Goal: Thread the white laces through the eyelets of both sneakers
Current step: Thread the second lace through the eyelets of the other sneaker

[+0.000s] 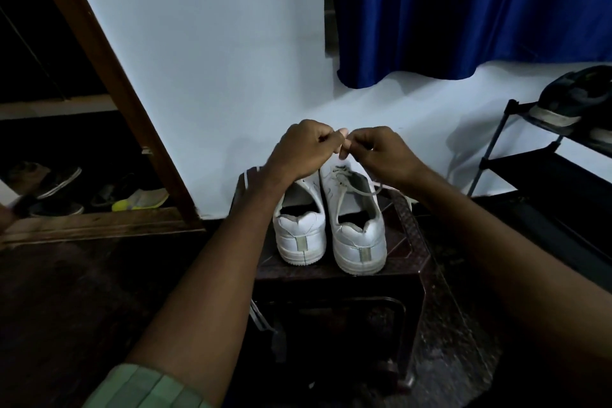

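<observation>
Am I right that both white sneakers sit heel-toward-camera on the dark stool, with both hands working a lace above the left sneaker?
Not quite. The head view shows both hands, left hand and right hand, pinching the lace above the right sneaker, not the left sneaker. Both do sit heel-toward-camera on the dark stool.

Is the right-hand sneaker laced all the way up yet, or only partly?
Partly. The right sneaker shows lace crossing low only; its loose end rises toward both hands.
</observation>
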Demonstrator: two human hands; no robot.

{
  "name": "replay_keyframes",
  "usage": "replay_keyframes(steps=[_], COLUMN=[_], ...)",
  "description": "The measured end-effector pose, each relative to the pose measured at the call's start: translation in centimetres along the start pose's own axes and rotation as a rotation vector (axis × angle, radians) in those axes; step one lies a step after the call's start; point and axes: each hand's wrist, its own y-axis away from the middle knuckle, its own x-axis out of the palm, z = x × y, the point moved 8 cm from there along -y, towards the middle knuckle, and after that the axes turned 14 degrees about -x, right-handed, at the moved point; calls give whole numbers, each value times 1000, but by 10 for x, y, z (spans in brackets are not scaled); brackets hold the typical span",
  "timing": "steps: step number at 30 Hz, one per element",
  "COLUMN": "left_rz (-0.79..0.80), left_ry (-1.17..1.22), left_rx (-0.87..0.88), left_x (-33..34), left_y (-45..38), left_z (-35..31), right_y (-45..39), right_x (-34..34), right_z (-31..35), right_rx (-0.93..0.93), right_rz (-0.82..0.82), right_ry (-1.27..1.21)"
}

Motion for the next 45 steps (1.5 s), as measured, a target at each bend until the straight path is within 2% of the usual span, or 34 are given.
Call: replay_keyframes(steps=[1, 4, 5, 7, 9, 11, 13, 16, 18, 20, 22, 24, 26, 28, 31, 32, 33, 34, 37, 38, 39, 42, 43, 45], left_rz=[9, 32, 39, 77, 143, 203, 223, 232, 248, 274, 255, 162, 88, 90, 160, 177, 194, 208, 181, 153, 122, 51, 47, 72], left_ry=[21, 104, 134, 199, 228, 228, 226, 246, 278, 306, 374, 550, 776, 958, 1067, 1084, 1104, 1123, 1204, 1198, 1163, 999, 968, 958], left_rx=[-5, -44, -69, -127, -152, -140, -128, -139, -165, -191, -241, -350, -443, -483, -484, -476, -464, -451, -460, -475, -485, -517, -522, -508], left_x=[-2, -14, -17, -18, -13, -6, -1, 0, -2, -4, -7, -14, -18, -16, -6, -2, 2, 6, 12, 13, 13, 11, 11, 12], left_y=[1, -1, -3, -5, -3, 2, 5, 5, 5, 5, 3, -1, -5, -7, -4, -3, -2, -3, -2, -2, -2, -1, -1, 0], left_z=[0, 6, 10, 17, 19, 13, 7, 7, 13, 19, 24, 32, 41, 43, 36, 34, 32, 30, 31, 34, 36, 43, 43, 40], right_y=[0, 10, 15, 19, 14, 8, 1, -2, 1, 5, 6, 9, 12, 9, -5, -8, -10, -10, -2, 0, 2, 14, 18, 16], right_x=[-5, -31, -37, -40, -28, -14, -1, -8, -28, -44, -53, -56, -53, -45, -39, -39, -39, -39, -43, -44, -43, -12, -5, 2], right_z=[-2, -24, -30, -37, -32, -16, -4, -8, -16, -24, -27, -28, -32, -30, -9, -6, -5, -6, -14, -17, -18, -12, -8, -3], right_rx=[30, 226, 288, 330, 230, 93, 23, 67, 132, 199, 237, 298, 388, 396, 191, 133, 94, 80, 112, 126, 138, 228, 229, 178], right_rz=[-84, -490, -551, -462, -226, -67, 3, -136, -307, -390, -347, -230, -167, -218, -327, -355, -361, -348, -258, -227, -156, 273, 362, 373], right_ry=[-62, -320, -312, -140, -2, 25, -58, -174, -115, -55, -18, -48, -167, -482, -1049, -1130, -1120, -1008, -233, -30, 61, -101, -95, -13])
